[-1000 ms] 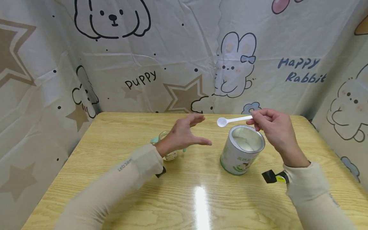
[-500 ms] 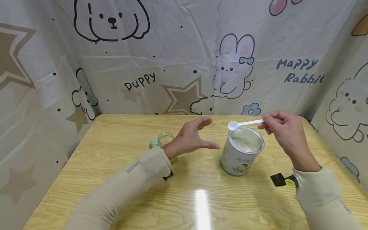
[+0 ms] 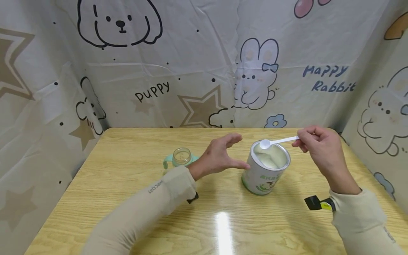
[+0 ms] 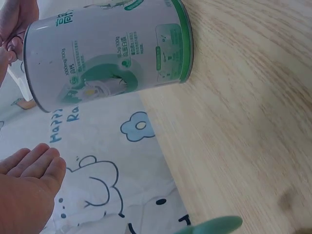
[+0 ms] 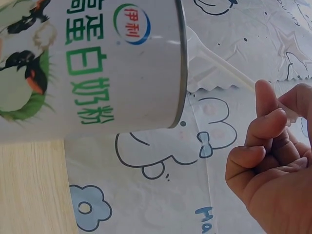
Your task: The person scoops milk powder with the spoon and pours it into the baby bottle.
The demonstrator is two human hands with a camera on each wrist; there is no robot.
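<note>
My right hand (image 3: pixel 322 152) pinches the end of a white measuring scoop's handle. The scoop (image 3: pixel 265 144) hangs over the mouth of a milk powder can (image 3: pixel 266 177), its bowl above the rim's far left part. Pale powder shows inside the upright can. To the can's left, my left hand (image 3: pixel 220 154) is held with fingers and thumb spread apart, holding nothing. Its thumb tip overlaps the can's side in the head view; whether they touch I cannot tell. Behind the left wrist stands an uncapped baby bottle (image 3: pixel 182 156) with mint-green handles, its lower part hidden by the sleeve.
The wooden table (image 3: pixel 127 148) runs back to a printed cloth (image 3: pixel 143 71) with cartoon animals and stars. A black wrist camera mount (image 3: pixel 313 203) sticks out from the right cuff. In the left wrist view, a green bottle handle (image 4: pixel 217 225) shows at the bottom edge.
My right hand has moved right, bringing the scoop from left of the can to over its mouth. The left hand has shifted right toward the can, uncovering more of the bottle.
</note>
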